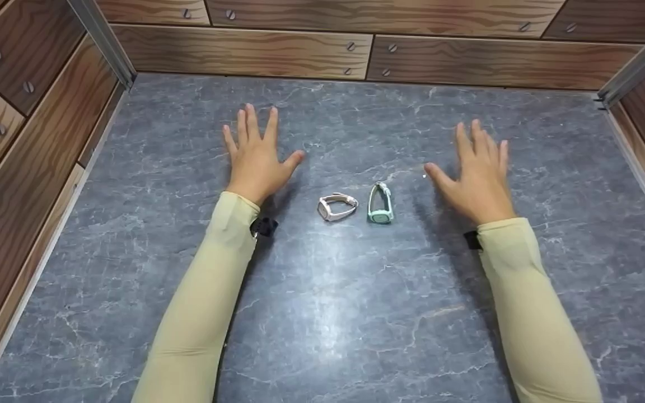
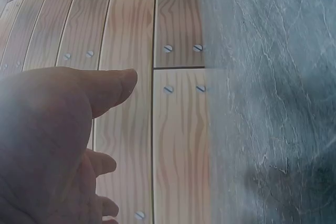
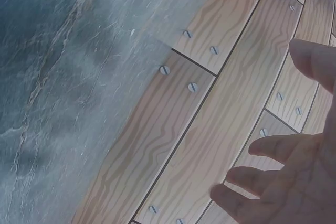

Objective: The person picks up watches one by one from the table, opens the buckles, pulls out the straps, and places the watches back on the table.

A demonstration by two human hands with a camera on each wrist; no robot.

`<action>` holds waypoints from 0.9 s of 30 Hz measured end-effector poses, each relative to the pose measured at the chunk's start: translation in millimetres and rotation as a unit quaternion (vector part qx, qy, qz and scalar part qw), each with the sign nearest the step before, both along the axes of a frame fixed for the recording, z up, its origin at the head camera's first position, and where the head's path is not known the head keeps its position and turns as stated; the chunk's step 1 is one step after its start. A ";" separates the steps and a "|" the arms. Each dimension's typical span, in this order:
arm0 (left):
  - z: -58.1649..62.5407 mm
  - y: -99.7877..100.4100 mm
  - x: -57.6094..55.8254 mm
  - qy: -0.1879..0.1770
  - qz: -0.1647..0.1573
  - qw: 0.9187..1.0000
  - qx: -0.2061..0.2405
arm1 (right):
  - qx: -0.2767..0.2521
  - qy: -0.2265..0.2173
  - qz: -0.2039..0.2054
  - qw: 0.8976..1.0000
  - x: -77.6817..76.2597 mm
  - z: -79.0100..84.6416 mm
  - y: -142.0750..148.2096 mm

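Two small wristwatches stand near the middle of the table in the head view. One is pale pink, its strap looped and fastened; the other is mint green, its loop pointing away from me. My left hand is held over the table to the left of the pink watch, fingers spread and holding nothing. To the right of the green watch, my right hand is likewise spread with nothing in it. Both wrist views show the fingers against the wood-patterned wall, with neither watch visible.
The grey marbled tabletop is bounded by wood-plank-patterned panels at the back and both sides. Metal posts stand at the back corners. A tiny white speck lies by the right thumb.
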State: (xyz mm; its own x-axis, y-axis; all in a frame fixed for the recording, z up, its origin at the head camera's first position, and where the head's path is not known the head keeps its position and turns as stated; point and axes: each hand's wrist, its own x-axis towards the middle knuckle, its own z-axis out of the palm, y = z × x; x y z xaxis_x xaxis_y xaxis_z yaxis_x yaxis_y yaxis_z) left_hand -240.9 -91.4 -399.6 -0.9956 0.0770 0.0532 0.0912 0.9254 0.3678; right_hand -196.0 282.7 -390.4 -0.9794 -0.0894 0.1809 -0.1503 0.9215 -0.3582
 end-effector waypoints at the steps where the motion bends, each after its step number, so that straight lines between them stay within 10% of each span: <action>1: -0.1 0.3 0.2 0.000 -0.001 1.000 0.002 | -0.003 -0.004 0.002 1.000 0.0 0.2 0.1; 20: 9.7 24.0 15.5 -0.002 -0.074 0.996 0.051 | -0.052 -0.036 0.029 0.998 3.3 3.6 -9.7; 27: 2.7 38.2 21.7 -0.056 -0.125 0.986 0.094 | -0.058 -0.053 0.053 0.996 4.0 -6.5 -22.3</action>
